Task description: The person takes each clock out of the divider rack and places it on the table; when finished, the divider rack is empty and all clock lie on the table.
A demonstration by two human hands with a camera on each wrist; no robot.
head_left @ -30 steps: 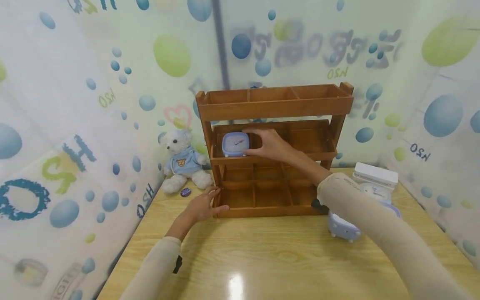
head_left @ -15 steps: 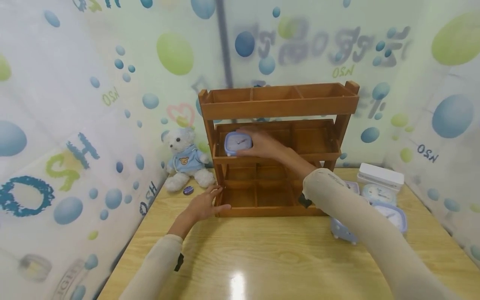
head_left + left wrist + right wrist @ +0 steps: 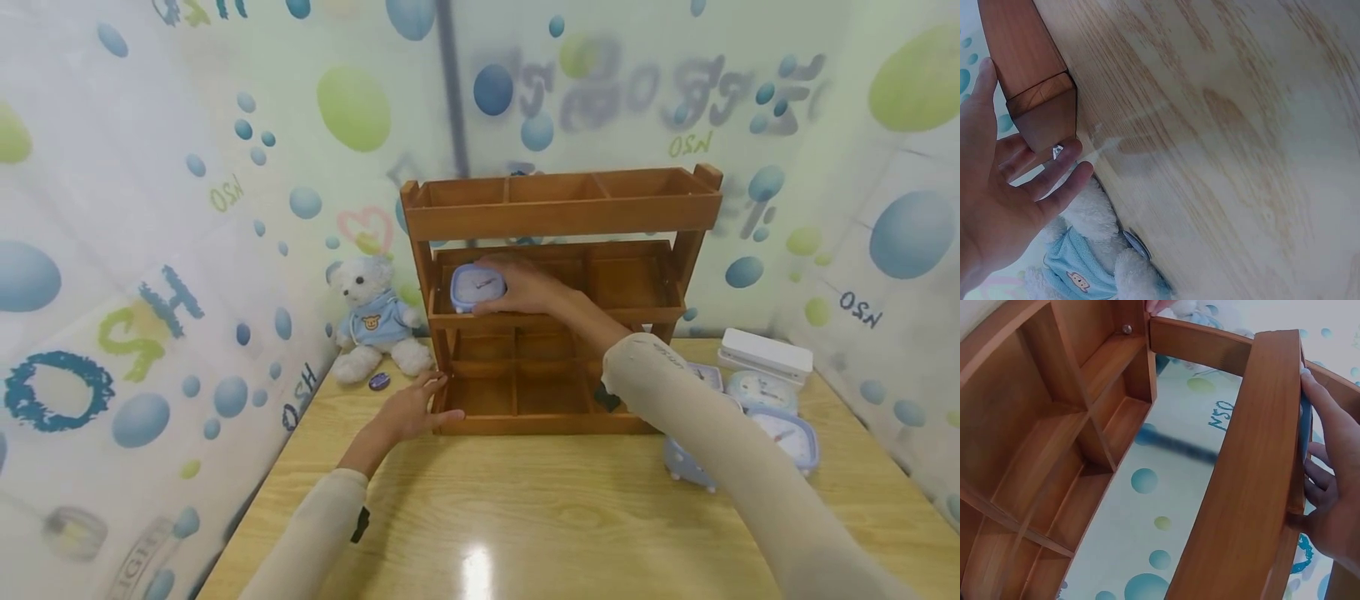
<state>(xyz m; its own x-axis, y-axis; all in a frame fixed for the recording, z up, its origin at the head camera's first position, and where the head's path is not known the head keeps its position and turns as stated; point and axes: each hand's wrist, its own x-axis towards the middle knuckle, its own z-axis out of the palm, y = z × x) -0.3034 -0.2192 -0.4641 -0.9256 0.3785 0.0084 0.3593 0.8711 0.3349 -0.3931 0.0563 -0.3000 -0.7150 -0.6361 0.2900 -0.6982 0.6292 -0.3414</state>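
Observation:
A small lilac alarm clock with a pale face stands in the left compartment of the second tier of the brown wooden shelf rack. My right hand grips the clock from its right side, fingers over the top and thumb low. In the right wrist view that hand reaches behind a board, which hides most of the clock. Down at the rack's lower left corner, my left hand holds the frame. The left wrist view shows the thumb and fingers on either side of the wooden end.
Several more clocks cluster on the table at the right, partly behind my right sleeve, with a white box-like object behind. A white teddy bear in a blue hoodie sits left of the rack, a small purple oval item before it.
My right hand has shifted its hold further over the clock's top and right side. The clock sits slightly deeper in its compartment. My left hand stays at the rack's corner; the view has turned slightly.

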